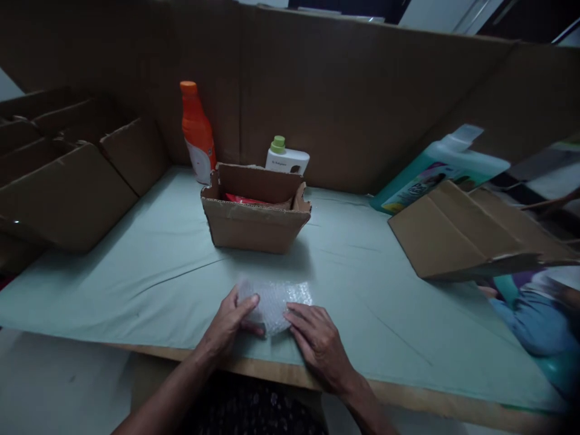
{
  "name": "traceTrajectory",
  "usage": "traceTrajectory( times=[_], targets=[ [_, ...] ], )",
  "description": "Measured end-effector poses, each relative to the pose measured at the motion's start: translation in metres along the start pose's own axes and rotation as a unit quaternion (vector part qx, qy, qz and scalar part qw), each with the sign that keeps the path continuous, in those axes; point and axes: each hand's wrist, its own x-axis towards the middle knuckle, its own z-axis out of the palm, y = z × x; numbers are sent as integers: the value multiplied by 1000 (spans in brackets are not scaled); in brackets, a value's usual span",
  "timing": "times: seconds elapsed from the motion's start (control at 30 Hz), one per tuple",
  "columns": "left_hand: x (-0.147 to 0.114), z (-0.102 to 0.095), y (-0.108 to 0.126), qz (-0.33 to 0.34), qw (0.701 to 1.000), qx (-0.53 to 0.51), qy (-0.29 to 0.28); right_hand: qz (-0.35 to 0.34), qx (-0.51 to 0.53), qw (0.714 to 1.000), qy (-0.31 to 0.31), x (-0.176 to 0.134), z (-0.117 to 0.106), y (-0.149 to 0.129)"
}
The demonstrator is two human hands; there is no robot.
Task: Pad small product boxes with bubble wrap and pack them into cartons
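Note:
A small sheet or pouch of clear bubble wrap (276, 305) is held between my two hands, just above the front part of the table. My left hand (233, 317) grips its left side, with the thumb on top and the fingers under it. On the right edge, the bent fingers of my right hand (317, 338) pinch the wrap. Whether anything lies inside the wrap I cannot tell. Beyond my hands stands an open cardboard box (254, 226) with something red (247, 199) showing inside; its lower part is hidden by the front wall.
Divided cardboard boxes (67, 193) stand on the left. Behind the middle box are an orange bottle (197, 130) and a white bottle (287, 160) with a green cap. At right, a teal bottle (430, 169) leans behind another carton (457, 235). A pale green cloth (362, 284) covers the table.

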Motion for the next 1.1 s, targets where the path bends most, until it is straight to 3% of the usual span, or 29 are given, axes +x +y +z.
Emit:
traceTrajectory(
  times=[0.1,0.17,0.27,0.37,0.43,0.57,0.67,0.73,0.8,0.93,1.03,1.1],
  targets=[
    [-3,-14,0,24,998,58,21,51,97,994,-9,3,8,-12],
    [-6,-26,1,49,995,79,44,138,178,974,9,4,7,-14],
    [-9,-46,6,86,988,101,78,312,265,907,95,5,4,-9],
    [-9,-69,17,113,973,151,133,409,313,831,210,6,3,2],
    [-6,-85,23,140,948,216,186,436,340,800,234,6,4,10],
    [4,-116,29,175,866,399,245,486,356,774,192,-3,-1,25],
    [4,-133,33,187,786,512,292,489,277,799,214,-16,-16,34],
    [0,-135,36,231,747,533,324,462,184,843,205,-20,-27,36],
    [-5,-127,38,290,724,539,318,407,108,893,160,-14,-31,31],
    [-4,-85,30,380,694,579,195,205,66,976,29,30,-2,-1],
    [7,-59,15,369,670,636,104,74,57,992,-84,68,37,-27],
    [13,-56,6,334,659,669,79,28,48,988,-142,80,55,-31]
  ],
)
